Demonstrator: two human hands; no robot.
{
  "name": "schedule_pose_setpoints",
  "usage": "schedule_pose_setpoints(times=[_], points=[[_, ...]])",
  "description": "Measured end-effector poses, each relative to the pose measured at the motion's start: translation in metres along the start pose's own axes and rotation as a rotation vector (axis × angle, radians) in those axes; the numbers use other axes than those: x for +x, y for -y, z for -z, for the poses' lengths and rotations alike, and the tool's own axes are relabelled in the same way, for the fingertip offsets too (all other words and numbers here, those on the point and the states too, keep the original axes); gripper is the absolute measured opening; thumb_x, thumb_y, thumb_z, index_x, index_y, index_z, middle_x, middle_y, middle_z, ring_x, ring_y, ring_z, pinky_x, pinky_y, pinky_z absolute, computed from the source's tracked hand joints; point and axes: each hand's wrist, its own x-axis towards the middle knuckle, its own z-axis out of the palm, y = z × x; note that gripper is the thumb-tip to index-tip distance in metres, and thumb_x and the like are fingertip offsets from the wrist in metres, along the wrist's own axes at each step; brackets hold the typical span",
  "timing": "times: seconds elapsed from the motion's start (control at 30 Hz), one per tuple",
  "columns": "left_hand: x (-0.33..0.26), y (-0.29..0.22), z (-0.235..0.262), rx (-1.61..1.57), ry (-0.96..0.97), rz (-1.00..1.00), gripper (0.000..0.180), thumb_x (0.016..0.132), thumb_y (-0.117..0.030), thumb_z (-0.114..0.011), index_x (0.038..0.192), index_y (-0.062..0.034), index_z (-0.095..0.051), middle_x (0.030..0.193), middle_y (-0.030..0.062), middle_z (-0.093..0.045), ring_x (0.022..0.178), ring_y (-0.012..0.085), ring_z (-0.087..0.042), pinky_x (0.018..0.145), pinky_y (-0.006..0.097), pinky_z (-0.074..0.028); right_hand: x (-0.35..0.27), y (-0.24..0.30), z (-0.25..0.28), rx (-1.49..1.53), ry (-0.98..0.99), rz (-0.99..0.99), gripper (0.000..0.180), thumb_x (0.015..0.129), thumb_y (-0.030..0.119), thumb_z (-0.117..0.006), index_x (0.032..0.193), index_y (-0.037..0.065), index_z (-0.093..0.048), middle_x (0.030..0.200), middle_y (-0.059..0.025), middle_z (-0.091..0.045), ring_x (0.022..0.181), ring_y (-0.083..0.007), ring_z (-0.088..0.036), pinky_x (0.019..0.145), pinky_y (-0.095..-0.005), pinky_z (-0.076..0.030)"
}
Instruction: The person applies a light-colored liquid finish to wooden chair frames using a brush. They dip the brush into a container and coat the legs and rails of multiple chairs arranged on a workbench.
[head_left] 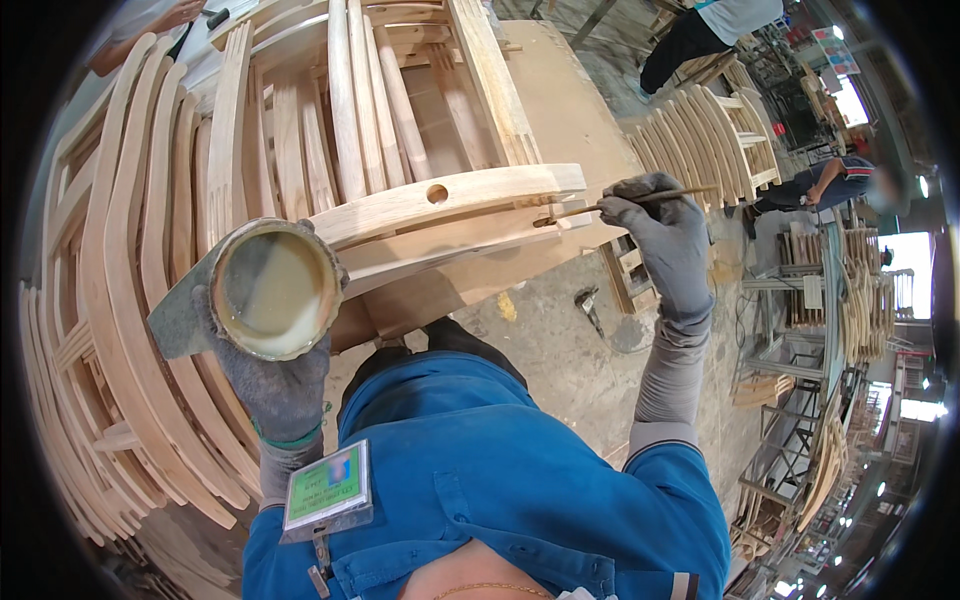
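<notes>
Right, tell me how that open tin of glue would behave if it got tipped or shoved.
The tin is open-topped and holds pale liquid close to the rim, so a tilt would probably spill it. The left hand grips it from below, so it seems light enough for one hand. Being round, it may roll if laid down.

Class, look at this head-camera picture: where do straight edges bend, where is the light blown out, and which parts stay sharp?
Head view: fisheye bends the stacked wooden chair frames toward the dark rim; bright openings at the far right are blown out; the left hand holding the glue can and the right hand with the thin stick are sharp, evenly lit.
</notes>
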Motion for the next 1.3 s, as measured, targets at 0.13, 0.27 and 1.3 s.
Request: schedule_pose_setpoints(times=[0.13, 0.27, 1.3], points=[[-0.002, -0.004, 0.000, -0.461, -0.059, 0.226, 0.051, 0.096, -0.039, -0.032, 0.133, -0.0035, -0.031, 0.126, 0.0307, -0.039, 0.107, 0.0378, -0.053, 0.090, 0.046, -0.050, -0.010, 0.011, 0.008, 0.026, 0.032, 0.021, 0.013, 0.078, -0.004, -0.062, 0.090, -0.005, -0.059, 0.085, -0.0105, -0.064, 0.079, -0.0132, -0.060, 0.075, -0.0232, -0.049], [-0.002, 0.006, 0.004, -0.043, 0.025, 0.024, 0.054, 0.095, -0.043, -0.032, 0.133, -0.0043, -0.031, 0.129, 0.0286, -0.038, 0.112, 0.0383, -0.049, 0.092, 0.047, -0.047, -0.011, 0.004, 0.014, -0.037, -0.019, 0.052, 0.014, 0.076, -0.005, -0.063, 0.090, -0.004, -0.060, 0.087, -0.0116, -0.065, 0.080, -0.0137, -0.060, 0.075, -0.0235, -0.048], [-0.004, -0.004, 0.087, -1.185, 0.236, 0.321, 0.046, 0.092, -0.032, -0.048, 0.126, -0.0027, -0.038, 0.114, 0.0085, -0.052, 0.106, 0.0178, -0.054, 0.089, 0.031, -0.048, -0.119, 0.020, -0.137, 0.331, -0.084, 0.358, 0.013, 0.078, -0.007, -0.054, 0.085, 0.003, -0.051, 0.092, -0.0147, -0.055, 0.077, -0.0191, -0.057, 0.069, -0.0290, -0.050]])
